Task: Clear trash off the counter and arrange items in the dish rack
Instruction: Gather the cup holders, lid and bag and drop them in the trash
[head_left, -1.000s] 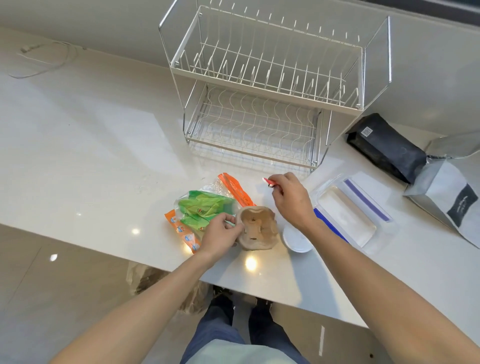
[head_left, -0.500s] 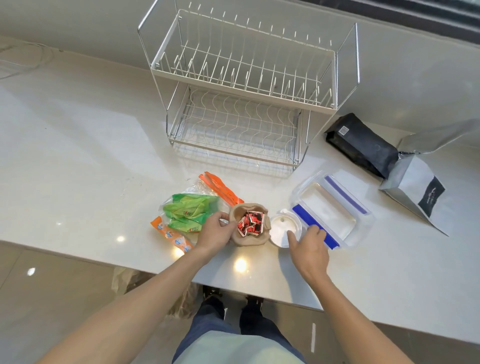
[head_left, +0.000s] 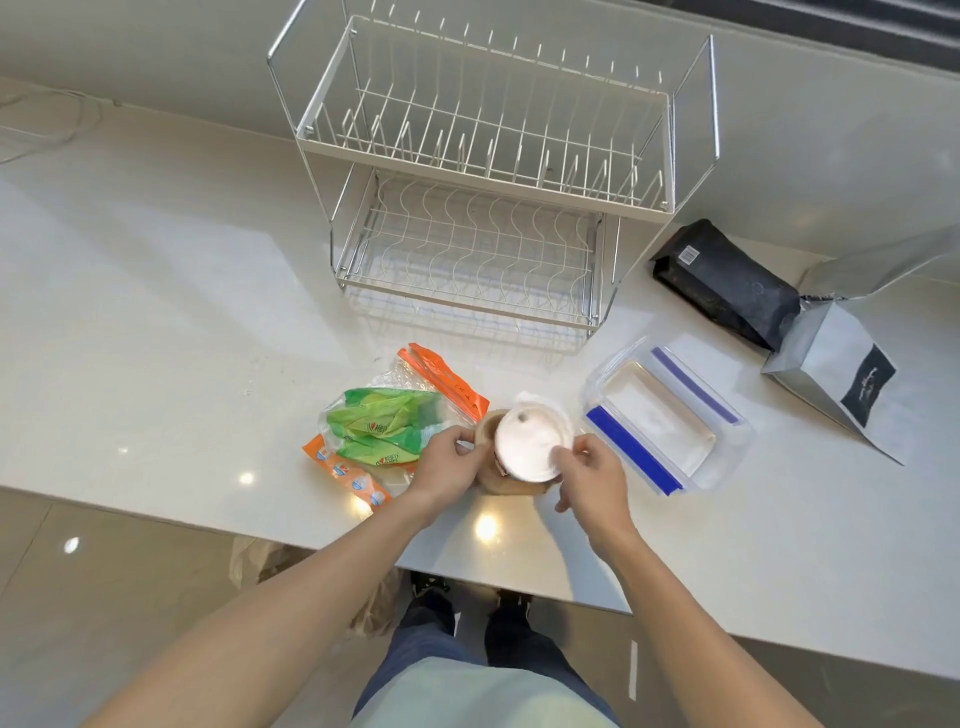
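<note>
Since half a second ago, white round plastic lid (head_left: 529, 442) lifted off counter, now tilted over brown paper cup (head_left: 500, 480). Crinkled clear zip bag with green packets (head_left: 385, 425) at left. Left hand (head_left: 451, 464) curled round cup's side; right hand (head_left: 587, 475) pinches lid rim, seemingly thumb and forefinger. Two-tier wire dish rack (head_left: 483, 197) behind; clear rectangular container (head_left: 665, 415) right.

The dish rack (head_left: 483, 208) stands at the counter's (head_left: 156, 291) back. Before it sit a zip bag (head_left: 384, 426) left, cup (head_left: 511, 480) centre, lidded container (head_left: 670, 415) right; 2 pouches (head_left: 727, 283) lie farther right.
</note>
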